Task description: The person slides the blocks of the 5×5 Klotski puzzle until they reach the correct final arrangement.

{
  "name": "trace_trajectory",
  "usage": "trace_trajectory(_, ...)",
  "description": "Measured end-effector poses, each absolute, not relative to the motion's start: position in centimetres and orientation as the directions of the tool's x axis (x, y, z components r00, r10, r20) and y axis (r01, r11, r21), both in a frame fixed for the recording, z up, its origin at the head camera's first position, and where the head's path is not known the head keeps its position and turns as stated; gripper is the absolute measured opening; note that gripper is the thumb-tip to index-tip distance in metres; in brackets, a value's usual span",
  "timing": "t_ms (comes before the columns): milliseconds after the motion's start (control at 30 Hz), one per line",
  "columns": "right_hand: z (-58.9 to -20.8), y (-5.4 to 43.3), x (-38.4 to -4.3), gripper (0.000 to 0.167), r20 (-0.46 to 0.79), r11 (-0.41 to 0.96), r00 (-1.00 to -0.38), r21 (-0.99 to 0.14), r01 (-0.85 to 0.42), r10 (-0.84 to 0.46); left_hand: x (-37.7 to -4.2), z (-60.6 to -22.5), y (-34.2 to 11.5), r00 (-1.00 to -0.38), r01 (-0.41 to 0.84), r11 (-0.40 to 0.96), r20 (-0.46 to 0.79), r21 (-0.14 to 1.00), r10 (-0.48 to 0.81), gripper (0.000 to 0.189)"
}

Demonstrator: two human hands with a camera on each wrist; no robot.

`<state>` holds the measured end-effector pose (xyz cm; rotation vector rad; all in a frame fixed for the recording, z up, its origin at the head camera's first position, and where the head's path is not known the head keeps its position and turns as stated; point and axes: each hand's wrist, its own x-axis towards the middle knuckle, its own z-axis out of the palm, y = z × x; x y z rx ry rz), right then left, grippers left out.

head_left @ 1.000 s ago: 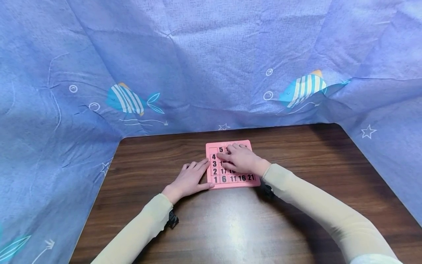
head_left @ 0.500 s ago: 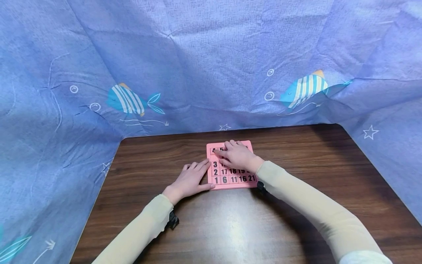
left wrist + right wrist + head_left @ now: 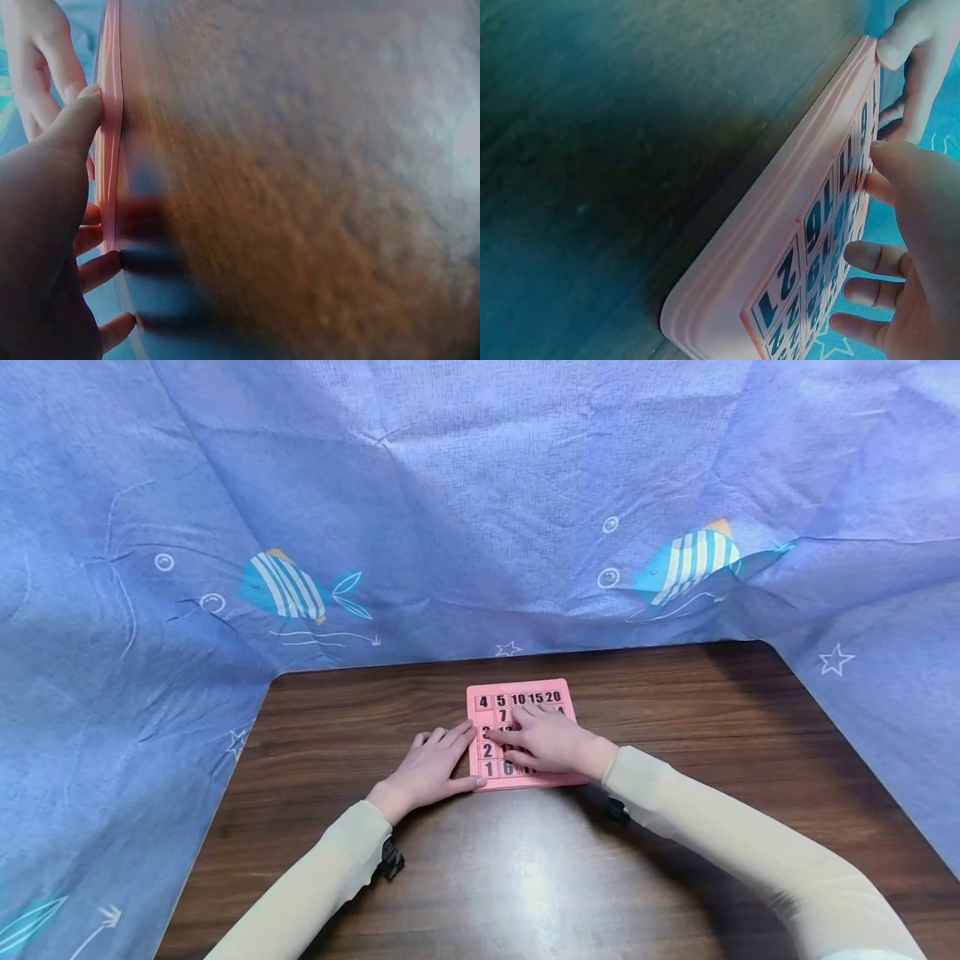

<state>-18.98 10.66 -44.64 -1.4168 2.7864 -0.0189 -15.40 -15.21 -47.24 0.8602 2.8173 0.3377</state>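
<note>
A pink sliding number puzzle (image 3: 525, 687) with black-numbered tiles lies flat on the table. In the head view its far row reads 4, 5, 10, 15, 20, and a gap shows below the 4 tile. My left hand (image 3: 429, 770) steadies the puzzle's left side, fingertips along the edge and thumb at the near left corner. Over the grid stretches my right hand (image 3: 551, 739), its index fingertip on the 3 tile (image 3: 486, 733). It hides much of the middle and right of the grid. In the right wrist view the 21 tile (image 3: 778, 289) shows at the near right corner.
The dark wood-grain table (image 3: 480, 877) carries a bright glare in front of the puzzle. A blue cloth (image 3: 480, 510) with fish prints hangs behind and on both sides. A black wrist camera (image 3: 391, 858) sits under the left sleeve.
The 4 tile has slid away from me into the far left corner, leaving a gap below it. My right index finger then moved back toward me onto the 3. The left hand stays put.
</note>
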Motion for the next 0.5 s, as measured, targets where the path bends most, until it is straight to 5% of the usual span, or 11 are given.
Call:
trace_trajectory(333, -45.3, 10.3, -20.7, 0.047, -0.002, 0.653, -0.653, 0.007, -0.757, -0.757, -15.3, -47.4, -15.1, -0.820, 0.522, 0.818, -0.124, 0.241, 0.559, 0.092)
trace_trajectory(500, -45.2, 10.5, -20.1, 0.047, 0.001, 0.634, -0.634, -0.008, -0.773, -0.773, -15.3, -47.2, -15.1, -0.821, 0.521, 0.818, -0.118, 0.246, 0.558, 0.091)
